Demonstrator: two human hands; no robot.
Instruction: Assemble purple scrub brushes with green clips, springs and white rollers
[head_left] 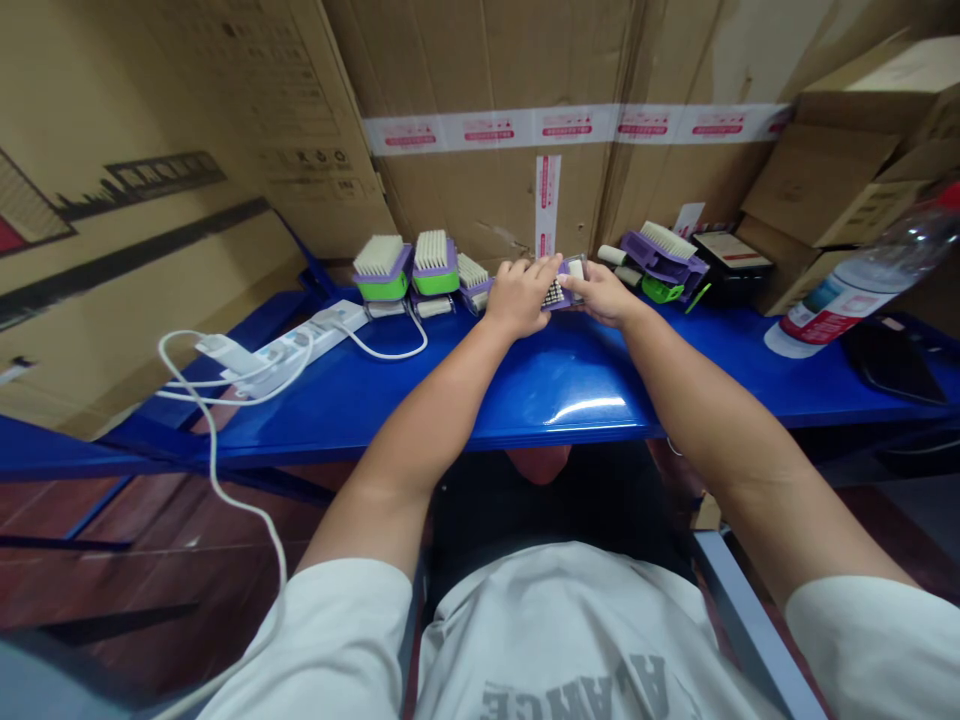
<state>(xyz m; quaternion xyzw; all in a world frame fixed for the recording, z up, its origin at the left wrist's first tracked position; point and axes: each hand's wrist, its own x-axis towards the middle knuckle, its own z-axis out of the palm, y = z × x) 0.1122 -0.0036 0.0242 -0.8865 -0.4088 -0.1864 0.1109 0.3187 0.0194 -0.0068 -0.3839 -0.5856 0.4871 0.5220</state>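
Both hands are at a small purple brush part [556, 295] with pale bristles, at the back of the blue table. My left hand [519, 297] lies over its left side, fingers curled over the top. My right hand [604, 295] grips its right end, thumb in front. The hands hide much of it. Just left of my left hand is another purple brush [472, 274]. Further left stand two purple-and-green brushes, one [381, 268] beside the other [435, 264], bristles up. To the right of my right hand lies a purple brush body [660, 257] with a loose-looking green part [661, 290].
Tall cardboard boxes [487, 70] form a wall behind the blue table [420, 395]. A white power strip [300, 345] with trailing cables lies left. At right are a black box [731, 262], a plastic bottle [832, 305], a dark phone-like slab [892, 358] and an open carton [825, 180].
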